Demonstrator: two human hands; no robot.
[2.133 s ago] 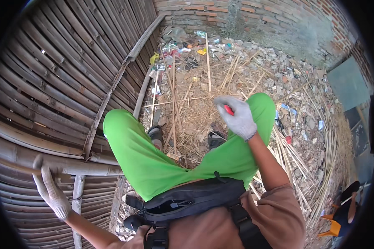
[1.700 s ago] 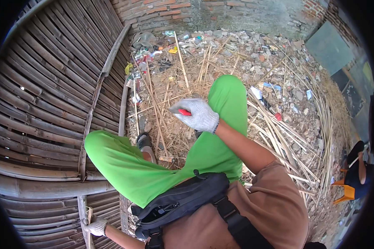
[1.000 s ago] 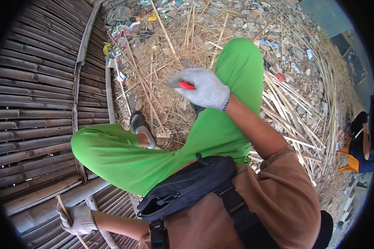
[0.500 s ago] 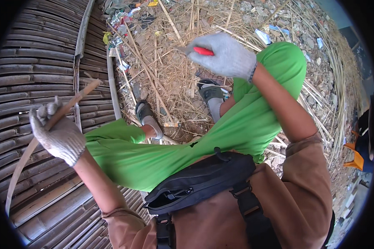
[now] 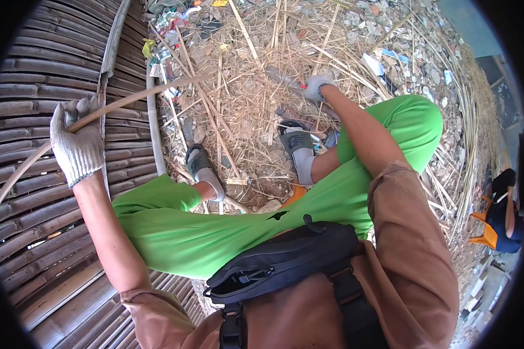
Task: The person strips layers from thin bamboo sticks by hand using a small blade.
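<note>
Bamboo strip (image 5: 138,95), gripped in curled fingers of the left hand (image 5: 78,142), slants lengthwise up and right across the slatted wall (image 5: 46,180), tip past that wall's edge over strawy ground (image 5: 250,119); beyond a gap, the right hand (image 5: 318,88) clutches a knife (image 5: 283,78).

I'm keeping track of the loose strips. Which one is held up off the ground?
The long, curved strip gripped in the gloved left hand. The other loose strips lie on the littered ground.
</note>
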